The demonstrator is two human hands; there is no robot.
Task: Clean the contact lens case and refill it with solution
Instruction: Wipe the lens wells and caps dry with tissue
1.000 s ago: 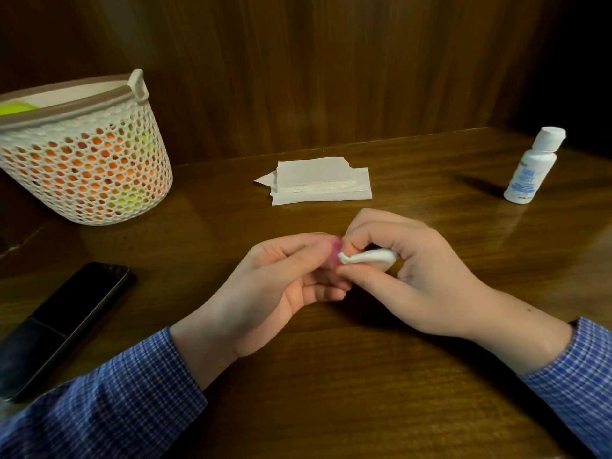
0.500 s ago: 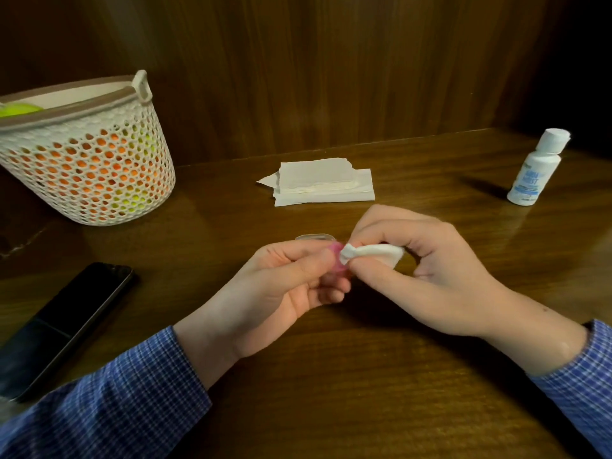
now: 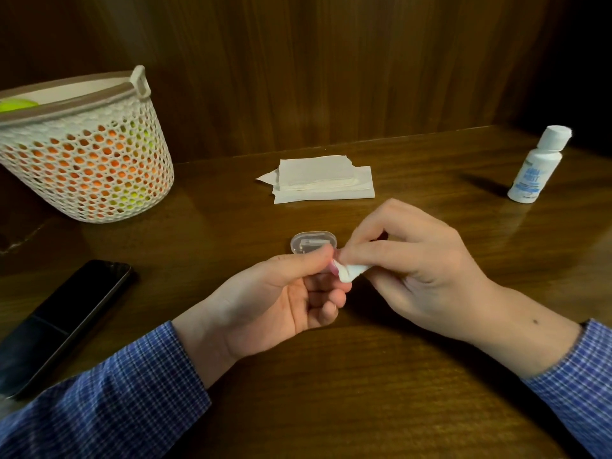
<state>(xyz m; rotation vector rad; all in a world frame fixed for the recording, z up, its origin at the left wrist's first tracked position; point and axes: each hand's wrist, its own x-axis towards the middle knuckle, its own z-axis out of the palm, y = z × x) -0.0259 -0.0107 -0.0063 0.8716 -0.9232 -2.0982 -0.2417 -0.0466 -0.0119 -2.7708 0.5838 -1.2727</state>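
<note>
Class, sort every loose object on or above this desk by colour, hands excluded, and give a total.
White: 4 - lattice plastic basket, stack of paper tissues, capped solution bottle, tissue wad
Black: 1 - flat phone
Clear: 1 - oval plastic box
Pink: 1 - small piece
Total: 7

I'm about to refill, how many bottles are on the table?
1: a white solution bottle, cap on, stands upright at the table's far right, beyond the right hand. The basket's contents could hide others.

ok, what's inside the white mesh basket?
Through the holes of the basket, orange and yellow-green shapes show, and a yellow-green piece peeks over the rim. What the items are cannot be told; the mesh wall covers most of them.
</note>
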